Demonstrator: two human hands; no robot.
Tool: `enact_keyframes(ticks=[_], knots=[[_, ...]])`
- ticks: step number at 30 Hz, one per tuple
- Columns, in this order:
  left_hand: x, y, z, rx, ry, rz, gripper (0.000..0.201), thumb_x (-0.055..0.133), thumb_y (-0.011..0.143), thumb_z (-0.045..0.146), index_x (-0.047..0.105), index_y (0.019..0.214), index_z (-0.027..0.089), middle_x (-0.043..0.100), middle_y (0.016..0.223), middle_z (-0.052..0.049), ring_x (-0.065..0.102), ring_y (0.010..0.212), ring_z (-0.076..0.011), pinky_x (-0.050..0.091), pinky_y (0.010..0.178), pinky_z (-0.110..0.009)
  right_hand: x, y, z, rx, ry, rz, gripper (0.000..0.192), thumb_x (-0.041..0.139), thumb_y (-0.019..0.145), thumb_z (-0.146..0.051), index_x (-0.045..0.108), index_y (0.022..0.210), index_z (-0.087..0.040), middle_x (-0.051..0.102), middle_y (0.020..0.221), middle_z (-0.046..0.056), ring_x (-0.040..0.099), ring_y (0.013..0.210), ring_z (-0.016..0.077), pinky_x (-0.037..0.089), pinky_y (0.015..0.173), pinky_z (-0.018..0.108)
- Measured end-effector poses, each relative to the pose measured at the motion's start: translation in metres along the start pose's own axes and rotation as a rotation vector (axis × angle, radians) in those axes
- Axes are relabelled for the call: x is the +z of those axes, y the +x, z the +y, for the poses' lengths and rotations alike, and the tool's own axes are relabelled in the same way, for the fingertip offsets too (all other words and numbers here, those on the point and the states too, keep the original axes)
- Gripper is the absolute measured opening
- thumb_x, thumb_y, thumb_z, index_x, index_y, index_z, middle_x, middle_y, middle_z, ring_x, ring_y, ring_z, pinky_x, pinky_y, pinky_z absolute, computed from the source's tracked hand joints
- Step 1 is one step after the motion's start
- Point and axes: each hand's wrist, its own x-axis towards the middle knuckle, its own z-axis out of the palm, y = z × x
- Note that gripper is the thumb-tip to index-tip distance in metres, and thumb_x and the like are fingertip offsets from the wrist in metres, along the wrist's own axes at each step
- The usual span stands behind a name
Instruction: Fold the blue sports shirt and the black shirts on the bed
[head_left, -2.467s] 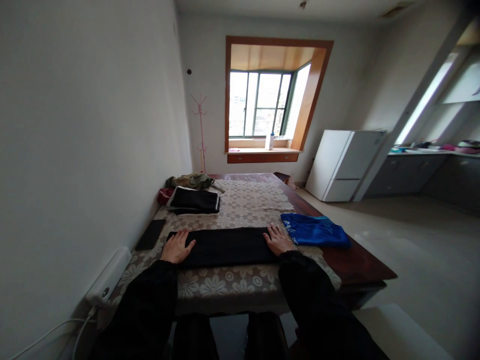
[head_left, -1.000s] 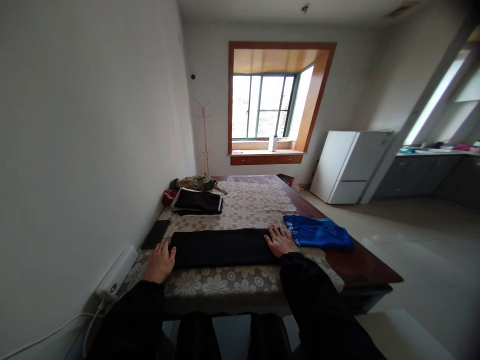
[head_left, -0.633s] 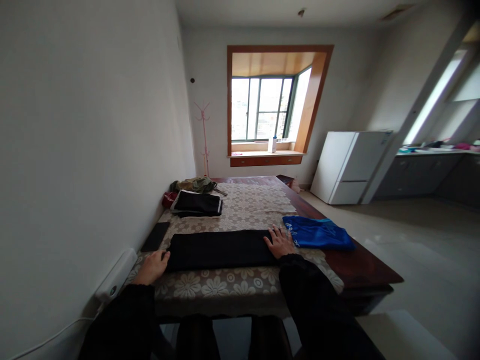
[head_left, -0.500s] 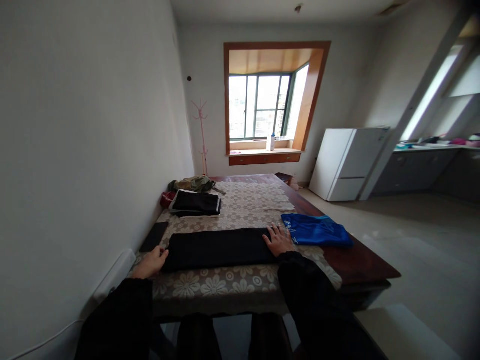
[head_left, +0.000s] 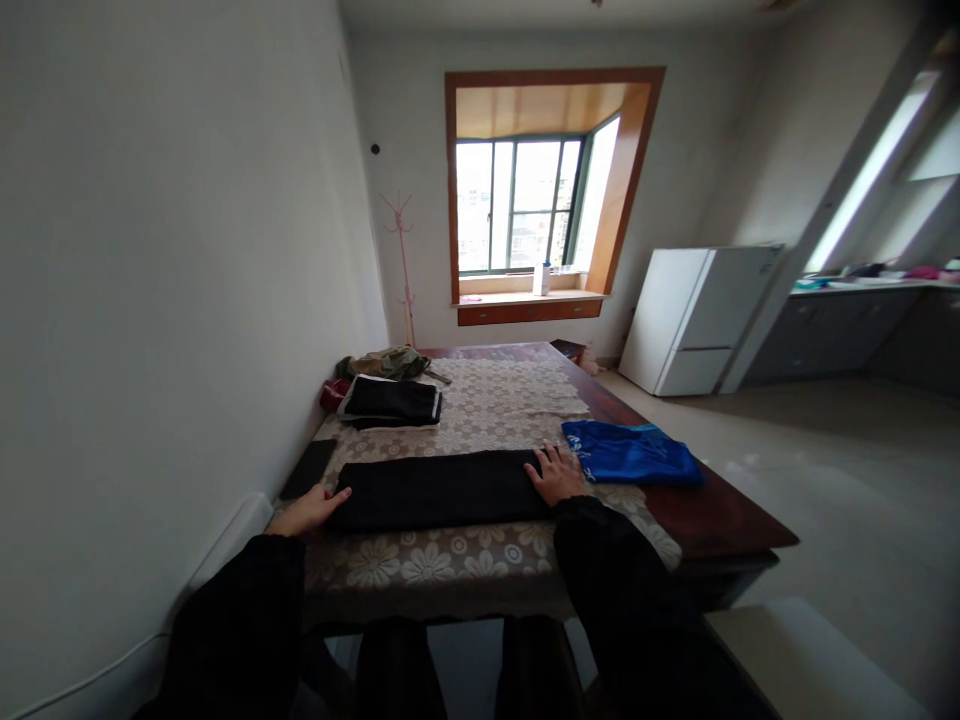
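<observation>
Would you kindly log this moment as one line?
left hand: at black garment left end | right hand: flat on right end | blue cloth: beside right hand

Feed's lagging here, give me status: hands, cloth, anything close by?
Left hand at the black cloth's left end, fingers flat. Right hand flat on its right end. Blue garment just right of it; dark pad by left hand.

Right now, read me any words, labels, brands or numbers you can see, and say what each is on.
Blue garment: white lettering near its left edge, beside the right hand, too blurred to read.
Bottle on the window sill: too small to tell any label.
Fridge: no readable text.
Nothing else carries writing.
</observation>
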Motion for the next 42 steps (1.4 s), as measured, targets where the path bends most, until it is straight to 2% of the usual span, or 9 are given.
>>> enact_keyframes(ticks=[7, 12, 17, 24, 28, 32, 36, 40, 42], knots=[[0.013, -0.013, 0.001, -0.050, -0.265, 0.074, 0.052, 0.077, 0.069, 0.054, 0.052, 0.100, 0.020, 0.068, 0.090, -0.005, 0.070, 0.083, -0.0235, 0.056, 0.071, -0.033, -0.002, 0.000, 0.000, 0.006, 0.014, -0.023, 0.060, 0.034, 0.100, -0.053, 0.044, 0.152, -0.023, 0.028, 0.166, 0.008, 0.010, 0.155, 0.0293, 0.009, 0.123, 0.054], [0.015, -0.030, -0.007, -0.110, -0.709, -0.070, 0.045, 0.069, 0.083, 0.045, 0.050, 0.118, 0.025, 0.070, 0.099, -0.004, 0.070, 0.081, -0.0188, 0.058, 0.072, -0.032, -0.004, -0.002, 0.000, -0.005, 0.022, -0.011, 0.060, 0.036, 0.100, -0.052, 0.047, 0.150, -0.022, 0.030, 0.166, 0.008, 0.014, 0.154, 0.0294, 0.009, 0.122, 0.054], [0.017, -0.031, 0.003, -0.072, -0.622, -0.051, 0.055, 0.067, 0.085, 0.052, 0.050, 0.130, 0.025, 0.073, 0.108, -0.007, 0.072, 0.093, -0.0217, 0.058, 0.070, -0.030, -0.003, -0.002, 0.000, -0.008, 0.018, 0.006, 0.059, 0.036, 0.100, -0.051, 0.047, 0.150, -0.022, 0.033, 0.164, 0.008, 0.015, 0.155, 0.0287, 0.009, 0.123, 0.052], [0.031, -0.028, 0.016, 0.058, -0.705, -0.083, 0.061, 0.073, 0.082, 0.029, 0.049, 0.139, 0.027, 0.064, 0.137, -0.009, 0.066, 0.118, -0.0239, 0.057, 0.093, -0.033, -0.002, -0.001, 0.000, -0.009, 0.014, 0.019, 0.058, 0.037, 0.100, -0.051, 0.048, 0.149, -0.022, 0.032, 0.165, 0.008, 0.015, 0.154, 0.0284, 0.011, 0.123, 0.049], [0.034, -0.022, 0.009, 0.163, -0.511, 0.052, 0.072, 0.075, 0.075, 0.019, 0.049, 0.142, 0.024, 0.054, 0.151, -0.010, 0.054, 0.135, -0.0265, 0.049, 0.109, -0.037, -0.003, -0.002, 0.000, -0.018, 0.002, 0.020, 0.057, 0.038, 0.101, -0.049, 0.047, 0.150, -0.022, 0.032, 0.165, 0.008, 0.016, 0.154, 0.0281, 0.011, 0.123, 0.049], [0.031, -0.020, 0.003, 0.301, -0.350, 0.080, 0.061, 0.071, 0.072, 0.017, 0.061, 0.132, 0.022, 0.060, 0.146, -0.006, 0.050, 0.139, -0.0261, 0.039, 0.118, -0.039, -0.012, -0.005, -0.001, -0.042, -0.016, 0.000, 0.054, 0.038, 0.101, -0.047, 0.048, 0.149, -0.025, 0.035, 0.164, 0.007, 0.020, 0.154, 0.0290, 0.007, 0.123, 0.053], [0.028, -0.025, 0.004, 0.207, -0.351, 0.064, 0.050, 0.068, 0.075, 0.020, 0.068, 0.125, 0.023, 0.068, 0.136, -0.004, 0.055, 0.135, -0.0257, 0.042, 0.115, -0.036, -0.027, -0.016, -0.028, -0.184, 0.032, 0.000, 0.053, 0.040, 0.100, -0.035, 0.046, 0.151, -0.024, 0.032, 0.165, 0.007, 0.015, 0.155, 0.0290, 0.002, 0.124, 0.056], [0.021, -0.028, 0.010, 0.145, -0.384, 0.087, 0.052, 0.068, 0.076, 0.021, 0.067, 0.129, 0.024, 0.065, 0.141, -0.004, 0.056, 0.135, -0.0254, 0.044, 0.113, -0.037, -0.026, -0.035, -0.091, -0.493, 0.212, -0.044, 0.058, 0.040, 0.098, -0.032, 0.041, 0.155, -0.023, 0.030, 0.166, 0.003, 0.019, 0.155, 0.0235, 0.013, 0.126, 0.047], [0.016, -0.029, 0.013, 0.140, -0.391, 0.097, 0.054, 0.068, 0.077, 0.021, 0.066, 0.130, 0.026, 0.064, 0.142, -0.004, 0.055, 0.136, -0.0254, 0.044, 0.114, -0.038, -0.018, -0.044, -0.120, -0.525, 0.259, -0.078, 0.060, 0.039, 0.097, -0.032, 0.039, 0.156, -0.020, 0.030, 0.166, 0.005, 0.021, 0.154, 0.0245, 0.017, 0.125, 0.046]])
